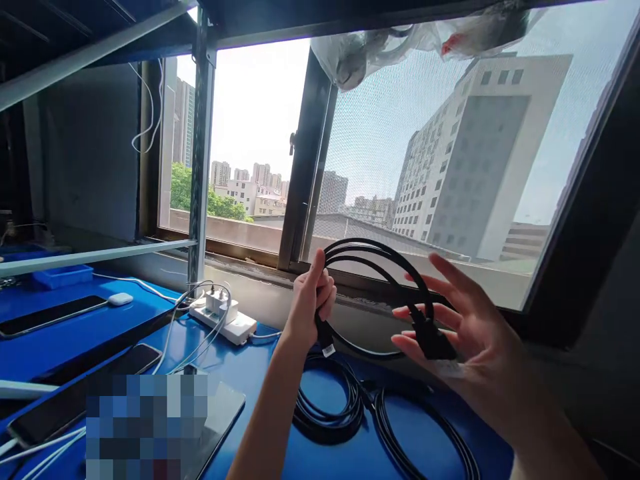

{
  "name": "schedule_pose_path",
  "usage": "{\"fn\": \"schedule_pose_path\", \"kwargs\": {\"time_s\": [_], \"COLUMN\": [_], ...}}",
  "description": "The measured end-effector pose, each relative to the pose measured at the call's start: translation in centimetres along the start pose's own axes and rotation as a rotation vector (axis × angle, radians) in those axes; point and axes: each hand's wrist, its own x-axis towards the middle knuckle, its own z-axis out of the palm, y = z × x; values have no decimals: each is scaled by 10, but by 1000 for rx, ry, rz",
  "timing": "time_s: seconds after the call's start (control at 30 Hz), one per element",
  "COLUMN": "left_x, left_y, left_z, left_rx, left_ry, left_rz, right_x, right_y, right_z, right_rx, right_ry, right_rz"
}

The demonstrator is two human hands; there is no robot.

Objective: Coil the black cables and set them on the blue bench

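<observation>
The left forearm (270, 407), bare, slants up and rightward from the bottom edge, its wrist nearly straight; the left hand (315, 293) is closed, fingers (327, 298) curled inward and thumb (317, 268) standing upright; the right forearm (545, 427) comes in from the lower right corner, angled up and leftward; the right hand (460, 320) is loosely spread, its digits separated and reaching leftward; the two hands are apart.
</observation>
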Motion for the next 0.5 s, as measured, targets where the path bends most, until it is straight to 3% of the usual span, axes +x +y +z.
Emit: {"fn": "schedule_pose_path", "kwargs": {"time_s": [0.13, 0.2, 0.37, 0.43, 0.5], "left_x": [-4, -7, -9, -7, -3], "left_y": [10, 15, 21, 19, 13], "left_z": [-4, -5, -8, -12, -21], "left_rx": [67, 98, 128, 165, 319], "left_ry": [62, 75, 84, 82, 67], "left_rz": [37, 52, -12, -68, -165], "right_x": [-3, -1, 6, 10, 13], "right_y": [-1, -2, 3, 11, 25], "right_z": [5, 11, 28, 34, 39], "right_rx": [-86, -70, -154, -161, -194], "right_ry": [-129, -88, 161, 151, 84], "right_rz": [-27, -24, -11, 12, 126]}}
